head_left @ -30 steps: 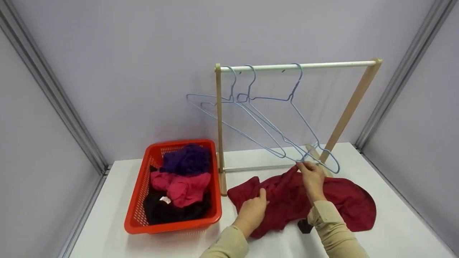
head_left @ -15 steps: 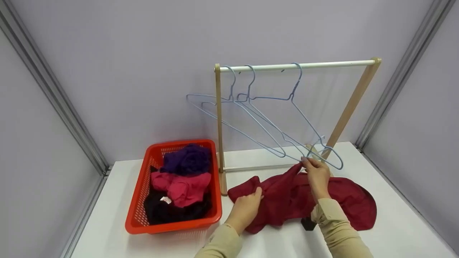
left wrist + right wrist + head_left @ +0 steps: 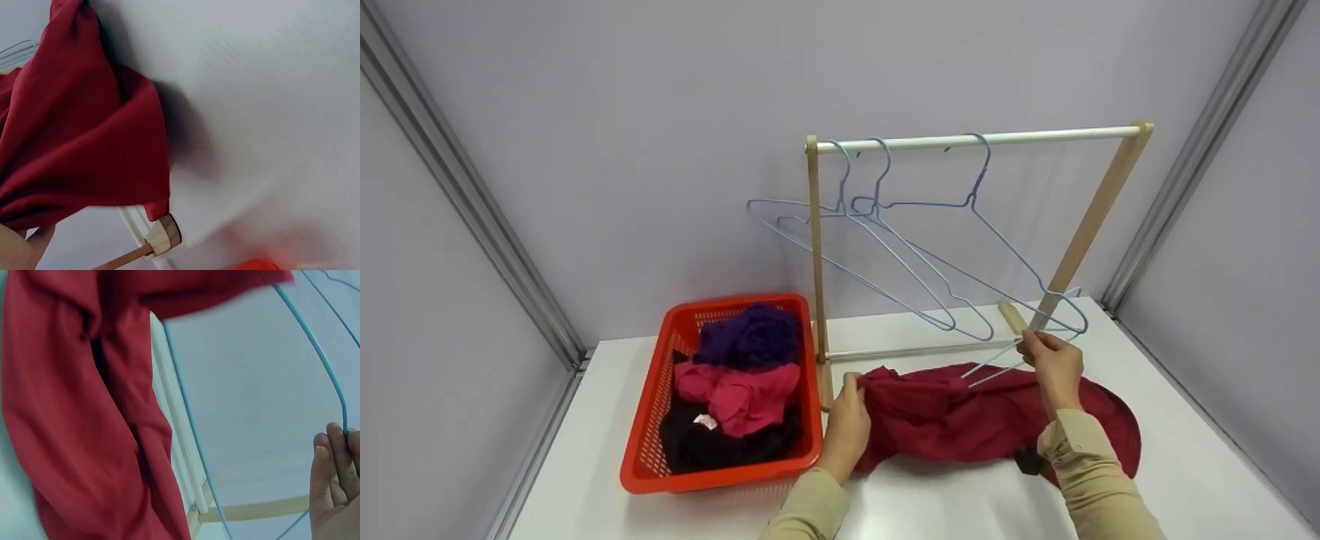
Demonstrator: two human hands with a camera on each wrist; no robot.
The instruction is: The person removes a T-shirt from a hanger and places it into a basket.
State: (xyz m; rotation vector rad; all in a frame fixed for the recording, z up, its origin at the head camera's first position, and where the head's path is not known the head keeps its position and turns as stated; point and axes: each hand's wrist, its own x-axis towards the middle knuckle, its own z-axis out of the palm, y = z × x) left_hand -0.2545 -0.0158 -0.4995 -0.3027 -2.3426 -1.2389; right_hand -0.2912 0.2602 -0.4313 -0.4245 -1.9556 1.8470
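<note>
A dark red garment [image 3: 952, 420] lies bunched and stretched across the table in front of the rack. My left hand [image 3: 847, 427] grips its left end, and in the left wrist view the cloth hangs from the fingers [image 3: 39, 242]. With thumb and fingertips, my right hand [image 3: 1054, 367] pinches the wire of a light blue hanger [image 3: 994, 364]. One end of that hanger runs into the red cloth and is hidden there. The right wrist view shows the hanger wire [image 3: 315, 343] passing from the fingertips up under the red fabric.
Several blue wire hangers [image 3: 904, 247] hang from the white rail [image 3: 1057, 136] of a wooden-ended rack [image 3: 1093, 217]. A red basket [image 3: 720, 476] left of the rack holds purple, pink and black clothes. Walls stand behind and at both sides.
My left hand has moved left, drawing the cloth with it. My right hand has shifted right and let go of the garment's raised corner; the hanger's end now sits inside the cloth.
</note>
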